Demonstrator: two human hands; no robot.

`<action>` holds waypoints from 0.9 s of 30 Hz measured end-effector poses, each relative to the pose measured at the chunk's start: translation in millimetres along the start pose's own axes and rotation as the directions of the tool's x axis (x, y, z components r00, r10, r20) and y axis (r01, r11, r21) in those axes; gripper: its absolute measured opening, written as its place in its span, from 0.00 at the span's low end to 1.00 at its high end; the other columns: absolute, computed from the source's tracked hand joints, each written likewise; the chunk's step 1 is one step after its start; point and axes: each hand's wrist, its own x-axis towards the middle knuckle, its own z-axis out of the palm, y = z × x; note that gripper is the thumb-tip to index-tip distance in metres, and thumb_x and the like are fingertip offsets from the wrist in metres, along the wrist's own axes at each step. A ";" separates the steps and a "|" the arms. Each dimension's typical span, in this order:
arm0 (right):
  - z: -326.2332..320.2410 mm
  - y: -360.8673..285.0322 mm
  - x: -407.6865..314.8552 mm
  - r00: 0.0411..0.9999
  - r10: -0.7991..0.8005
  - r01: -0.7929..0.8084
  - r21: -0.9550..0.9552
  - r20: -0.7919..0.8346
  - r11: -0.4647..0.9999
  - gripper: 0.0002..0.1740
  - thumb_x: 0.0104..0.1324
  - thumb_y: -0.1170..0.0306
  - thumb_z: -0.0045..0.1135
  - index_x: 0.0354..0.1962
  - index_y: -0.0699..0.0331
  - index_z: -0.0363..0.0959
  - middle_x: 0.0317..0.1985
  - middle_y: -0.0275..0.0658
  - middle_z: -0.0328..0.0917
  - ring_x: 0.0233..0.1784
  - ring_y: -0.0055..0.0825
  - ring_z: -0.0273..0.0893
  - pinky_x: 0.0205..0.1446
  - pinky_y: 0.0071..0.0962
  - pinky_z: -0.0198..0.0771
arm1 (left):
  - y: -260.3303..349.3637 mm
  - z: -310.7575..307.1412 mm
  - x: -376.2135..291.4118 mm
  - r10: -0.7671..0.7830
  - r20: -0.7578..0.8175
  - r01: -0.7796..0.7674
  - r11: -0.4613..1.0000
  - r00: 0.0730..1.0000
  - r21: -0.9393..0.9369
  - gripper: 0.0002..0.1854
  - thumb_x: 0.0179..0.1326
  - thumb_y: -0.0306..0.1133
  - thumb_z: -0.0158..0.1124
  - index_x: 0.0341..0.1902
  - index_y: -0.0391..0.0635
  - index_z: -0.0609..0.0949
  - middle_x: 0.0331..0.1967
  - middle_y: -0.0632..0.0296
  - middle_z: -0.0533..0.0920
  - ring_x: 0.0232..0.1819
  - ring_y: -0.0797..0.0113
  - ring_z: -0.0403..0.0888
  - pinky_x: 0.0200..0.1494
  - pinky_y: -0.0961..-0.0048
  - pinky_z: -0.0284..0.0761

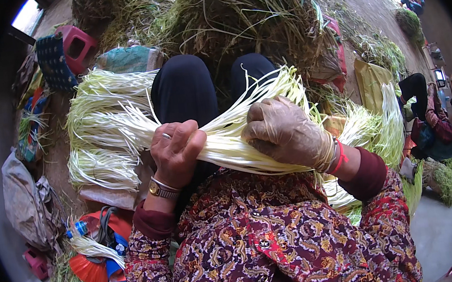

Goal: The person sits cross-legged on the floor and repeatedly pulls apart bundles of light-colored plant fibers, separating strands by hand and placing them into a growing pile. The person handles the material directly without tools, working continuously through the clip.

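A loose bundle of long, thin white-to-yellow-green vegetable stalks (227, 151) lies across my lap, just below my knees in the picture. My left hand (177, 152), bare with a ring and a wristwatch, is closed around the bundle's left end. On its right part, my right hand (285, 130) has its fingers curled into the stalks; it wears a thin, soiled glove with bands at the wrist. Close by on the left, similar bundles (100, 102) are piled on a sack-covered support (105, 195). More pale stalks (358, 125) lie to the right, partly behind my right arm.
A big heap of uncleaned green plants (245, 11) stands beyond my knees. At left are a pink plastic stool (78, 49), a grey cloth (25, 199) and a bag with a bottle (80, 228). Another person (434, 119) sits at the far right.
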 end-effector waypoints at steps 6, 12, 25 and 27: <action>6.6 3.3 -4.5 0.995 0.070 -0.086 0.225 0.078 0.971 0.06 0.63 0.72 0.63 0.38 0.63 0.80 0.33 0.46 0.80 0.40 0.49 0.82 0.44 0.46 0.76 | 1.3 -1.1 2.0 -0.002 0.030 0.002 1.000 1.000 0.010 0.13 0.55 0.31 0.68 0.44 0.53 0.81 0.42 0.67 0.84 0.40 0.65 0.85 0.48 0.64 0.77; 9.9 6.6 -3.7 0.987 0.085 -0.116 0.243 0.136 0.963 0.21 0.65 0.74 0.62 0.56 0.61 0.78 0.41 0.50 0.84 0.46 0.52 0.83 0.48 0.43 0.78 | 2.2 -1.7 0.5 0.000 0.039 -0.002 0.999 0.999 0.044 0.15 0.57 0.32 0.68 0.49 0.55 0.84 0.44 0.67 0.85 0.41 0.66 0.85 0.49 0.64 0.78; 24.8 14.4 4.6 0.979 0.200 -0.197 0.350 0.028 0.916 0.19 0.63 0.71 0.66 0.53 0.59 0.79 0.29 0.49 0.82 0.34 0.46 0.85 0.40 0.42 0.78 | 1.4 -0.3 -0.7 -0.007 0.021 0.006 1.000 1.000 0.025 0.13 0.56 0.31 0.68 0.45 0.55 0.83 0.46 0.68 0.85 0.42 0.66 0.86 0.49 0.64 0.78; 27.4 13.0 9.0 0.976 0.216 -0.206 0.274 -0.006 0.939 0.15 0.63 0.69 0.67 0.48 0.58 0.80 0.26 0.48 0.81 0.32 0.49 0.84 0.38 0.45 0.78 | 1.4 -0.7 -0.3 -0.013 0.021 0.013 1.000 1.000 0.022 0.12 0.56 0.31 0.68 0.45 0.55 0.83 0.46 0.68 0.85 0.42 0.66 0.86 0.48 0.64 0.78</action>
